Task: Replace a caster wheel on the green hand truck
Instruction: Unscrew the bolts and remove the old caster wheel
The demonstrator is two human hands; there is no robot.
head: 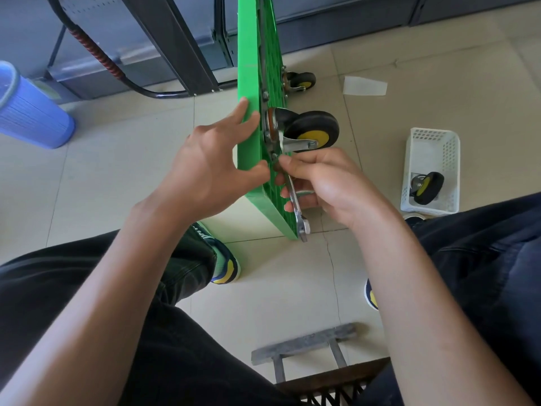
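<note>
**Wrench at the caster plate of the upended green truck**

Beige floor tiles (pixel 439 68) fill the head view, with dark cabinet fronts along the far edge and a black frame leg standing against them. On this floor the green hand truck (pixel 248 83) stands on its edge, its ribbed underside turned to the right. A caster wheel (pixel 311 128) with a black tyre and yellow hub sticks out sideways from that underside on a metal plate, and a second caster (pixel 301 80) shows farther back, near the floor.

The left hand (pixel 210 168) is on the truck's smooth face and near edge: its fingers (pixel 243 108) lie straight along the green plastic, the thumb reaching round the edge toward the plate. The right hand (pixel 328 183) has its fingers curled round a metal wrench (pixel 295 200), pinching it near the top, just below the caster plate; the wrench's lower open end hangs past the truck's bottom corner (whether its upper end sits on a nut is hidden by the fingertips).

To the right, well apart from the truck, a white perforated basket (pixel 433 148) lies on the floor with a spare caster (pixel 427 187) inside it, black and yellow like the others. A slip of white paper (pixel 366 86) lies on the tiles behind. At the far left a blue ribbed bin (pixel 32 115) is tilted against the cabinets. The person's dark trouser legs frame the lower view, a green and yellow shoe (pixel 225 259) beside the truck's base, and a grey metal stool edge (pixel 304 344) sits at the bottom.
</note>
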